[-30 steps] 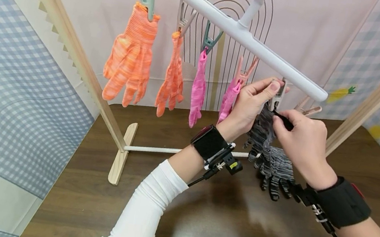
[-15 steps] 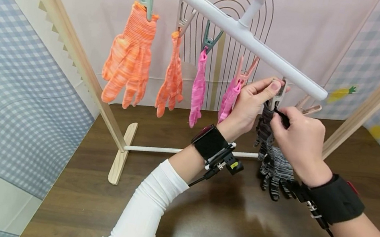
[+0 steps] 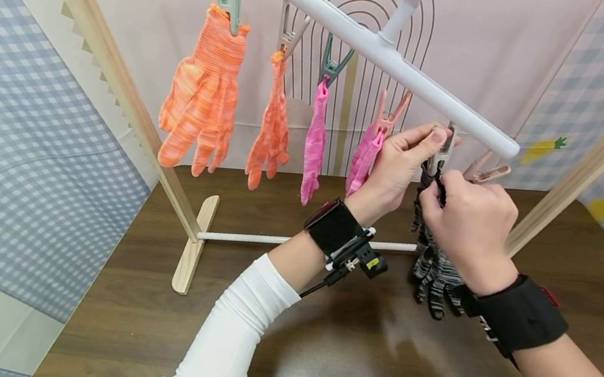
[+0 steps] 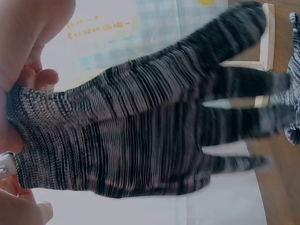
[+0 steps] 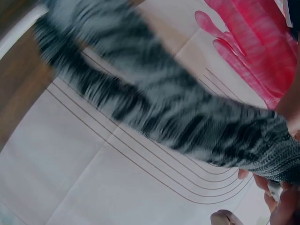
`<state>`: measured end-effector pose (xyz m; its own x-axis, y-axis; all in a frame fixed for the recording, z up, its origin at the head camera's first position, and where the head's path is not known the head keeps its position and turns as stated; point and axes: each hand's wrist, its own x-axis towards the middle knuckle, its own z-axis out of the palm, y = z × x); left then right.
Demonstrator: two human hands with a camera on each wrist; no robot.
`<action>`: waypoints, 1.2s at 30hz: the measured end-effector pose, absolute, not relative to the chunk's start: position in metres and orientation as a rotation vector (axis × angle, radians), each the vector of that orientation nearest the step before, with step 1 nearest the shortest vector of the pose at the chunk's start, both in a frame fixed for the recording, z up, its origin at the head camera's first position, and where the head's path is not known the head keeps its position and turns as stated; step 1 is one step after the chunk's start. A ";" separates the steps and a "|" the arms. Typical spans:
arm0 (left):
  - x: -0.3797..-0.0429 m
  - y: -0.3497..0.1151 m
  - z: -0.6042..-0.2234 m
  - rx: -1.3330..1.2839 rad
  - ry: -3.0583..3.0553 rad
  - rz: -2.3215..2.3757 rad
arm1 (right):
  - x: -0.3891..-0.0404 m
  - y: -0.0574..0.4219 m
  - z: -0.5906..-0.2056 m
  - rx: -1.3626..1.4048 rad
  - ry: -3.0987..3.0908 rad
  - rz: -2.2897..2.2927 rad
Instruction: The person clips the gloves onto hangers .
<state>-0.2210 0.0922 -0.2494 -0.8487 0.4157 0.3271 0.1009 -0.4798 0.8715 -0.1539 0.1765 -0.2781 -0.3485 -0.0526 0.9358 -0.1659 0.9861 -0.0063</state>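
My left hand [image 3: 398,163] pinches a grey clothespin [image 3: 442,157] that hangs from the right end of the white hanger [image 3: 389,62]. Just below it, my right hand [image 3: 471,222] pinches the cuff of a black-and-grey knit glove [image 4: 140,126], which touches the clothespin's lower end. The glove dangles with its fingers down; in the head view my right hand covers much of it. Whether the clothespin's jaws grip the cuff is hard to see. A second black-and-grey glove [image 3: 438,288] lies on the table below, partly hidden by my right hand.
Two orange gloves [image 3: 205,91] and two pink gloves [image 3: 315,142] hang from clothespins to the left. A beige clothespin [image 3: 487,169] hangs at the far right. A wooden rack post [image 3: 106,58] stands left, another post [image 3: 603,147] right, above the brown table [image 3: 347,362].
My right hand has moved slightly left, turning the glove edge-on beneath the clothespin. My left hand keeps its place on the clothespin. The orange gloves have swung slightly left.
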 end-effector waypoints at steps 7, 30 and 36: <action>-0.222 0.095 -0.250 0.739 1.418 2.465 | -0.155 0.176 -0.281 0.177 -1.918 0.104; -0.246 0.111 -0.272 0.764 1.386 2.470 | -0.165 0.180 -0.283 0.161 -1.924 0.069; -0.284 0.134 -0.305 0.840 1.349 2.484 | -0.168 0.181 -0.289 0.150 -1.919 0.153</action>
<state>-0.2838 0.1337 -0.3048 -0.8208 0.4194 0.3878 0.0968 -0.5670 0.8180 -0.1678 0.1814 -0.2886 -0.3440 -0.0304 0.9385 -0.1789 0.9833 -0.0338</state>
